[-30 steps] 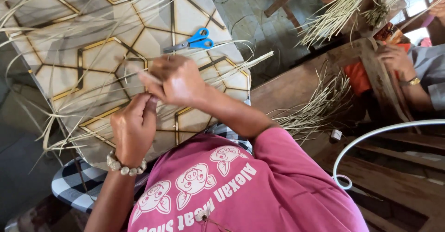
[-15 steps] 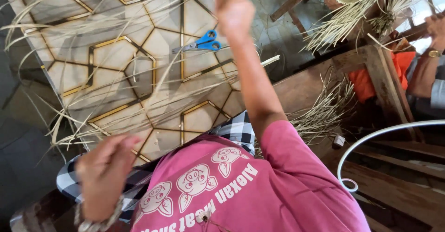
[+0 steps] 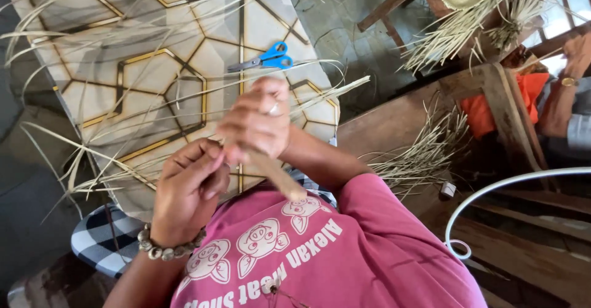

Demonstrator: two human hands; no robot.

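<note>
Item: pale dried straw strip [image 3: 271,172], flat, narrow, tan, stiff at its cut end. We find it just below the blue-handled scissors [image 3: 261,59], above the hexagon-patterned surface [image 3: 154,74]. Right hand [image 3: 255,123]: fingers curled shut around the strip. Left hand [image 3: 188,188]: fingers pinched closed on the strip's lower end, beside the right. In our judgement, keeping both grips close together and the strip taut would guard against kinking or splitting. Loose strands [image 3: 92,160] lie left of the scissors.
</note>
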